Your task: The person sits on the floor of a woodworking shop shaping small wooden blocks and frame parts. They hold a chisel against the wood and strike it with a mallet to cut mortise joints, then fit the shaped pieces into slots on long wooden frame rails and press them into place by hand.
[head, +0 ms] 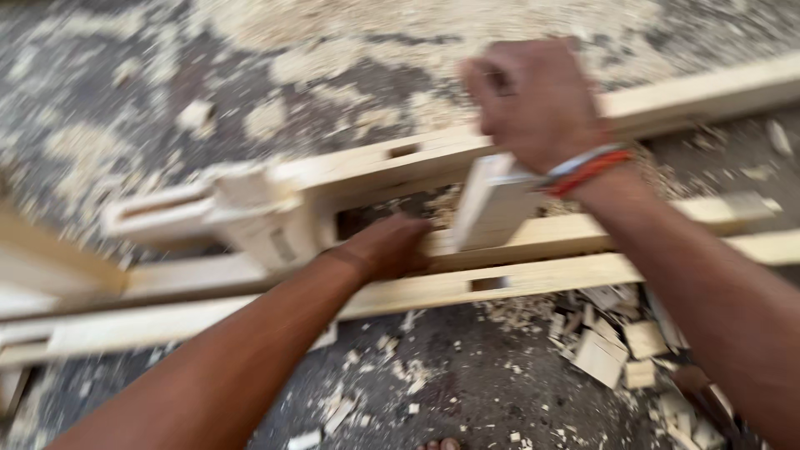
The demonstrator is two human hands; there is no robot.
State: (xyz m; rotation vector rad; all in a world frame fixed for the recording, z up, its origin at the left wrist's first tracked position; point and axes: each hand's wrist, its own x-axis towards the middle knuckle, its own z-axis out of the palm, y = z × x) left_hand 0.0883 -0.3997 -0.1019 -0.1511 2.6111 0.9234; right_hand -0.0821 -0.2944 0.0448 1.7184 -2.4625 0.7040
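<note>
My left hand (385, 247) presses down on a pale wooden rail (533, 237) lying across the floor, fingers curled over its top edge. My right hand (533, 100) is closed in a fist around a short wooden block (492, 204), which stands upright between the rails just right of my left hand. A longer rail with a cut mortise slot (405, 151) runs behind both hands. Another slotted rail (492, 283) lies in front. The frame is blurred by motion.
Sawdust and wood chips cover the dark floor (467, 392). A pile of small offcuts (612, 346) lies at the lower right. A crosspiece with a tenon end (258, 217) sits at the left. A toe (439, 445) shows at the bottom edge.
</note>
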